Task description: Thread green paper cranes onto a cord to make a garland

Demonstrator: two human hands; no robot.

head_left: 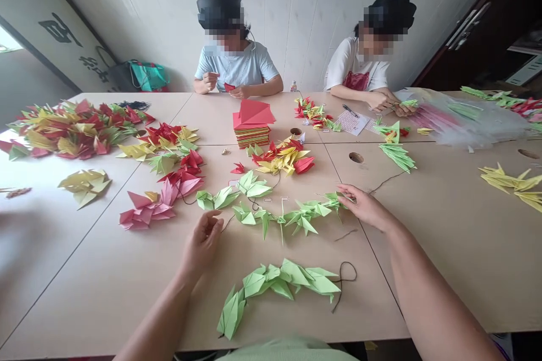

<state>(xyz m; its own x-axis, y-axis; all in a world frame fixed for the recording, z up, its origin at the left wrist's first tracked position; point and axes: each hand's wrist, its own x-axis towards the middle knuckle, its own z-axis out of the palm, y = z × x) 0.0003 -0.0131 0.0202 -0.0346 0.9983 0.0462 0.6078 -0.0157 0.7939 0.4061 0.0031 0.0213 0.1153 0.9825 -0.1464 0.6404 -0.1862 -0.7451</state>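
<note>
A string of light green folded paper cranes [305,217] lies across the table in front of me. At its right end, my right hand [366,208] has its fingers closed on the last green crane. My left hand [206,237] is curled in a pinch at the other end, where a dark cord [228,224] runs from its fingertips toward the cranes. Just beyond lies another short run of green cranes [252,185]. Nearer my body rests a second green crane string [292,276], with a loop of black cord [348,273] at its right end.
A stack of coloured paper [253,136] stands mid-table. Red, yellow and green cranes form a large heap [80,130] on the left; pink cranes [156,206] lie closer. Two people [237,62] sit opposite, handling paper. A clear plastic bag [461,118] lies far right.
</note>
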